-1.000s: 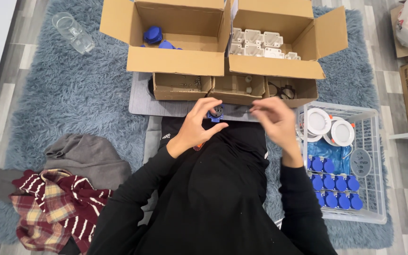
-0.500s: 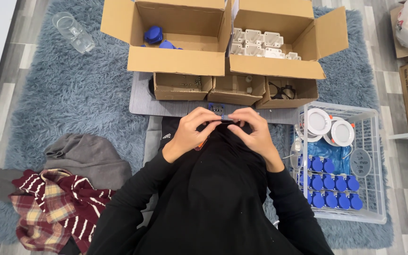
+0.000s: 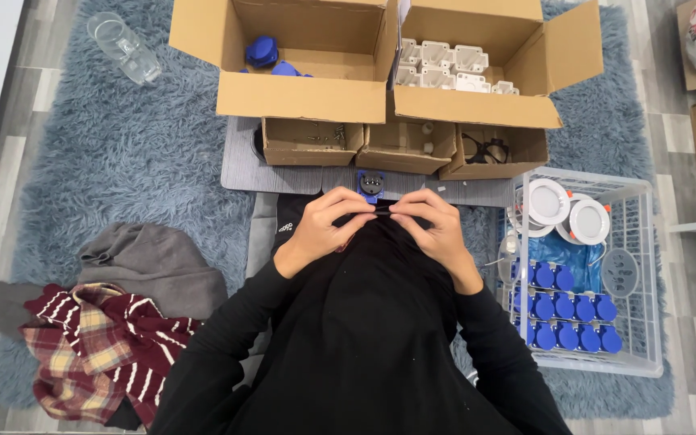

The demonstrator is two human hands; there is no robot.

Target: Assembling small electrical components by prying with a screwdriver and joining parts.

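While the two hands are held close together over the dark lap, a tiny thing is pinched between their fingertips; it is too small to be told. The left hand (image 3: 328,225) is curled, with its fingers bent in toward the middle. The right hand (image 3: 437,225) is curled the same way, and the fingertips of both nearly touch. Just beyond the fingertips, a small blue part (image 3: 370,184) with a dark round face is seen lying on the grey board (image 3: 283,177). Three small brown boxes (image 3: 400,147) are lined up on that board. Behind them, two big cardboard boxes are set side by side: blue parts are kept in the left box (image 3: 304,97), and white parts in the right box (image 3: 477,109). By the right hand, a white wire basket (image 3: 646,274) is filled with rows of blue caps (image 3: 565,310) and two round white lights (image 3: 569,211). A plaid cloth (image 3: 98,346) is piled on the fluffy blue rug (image 3: 122,177).
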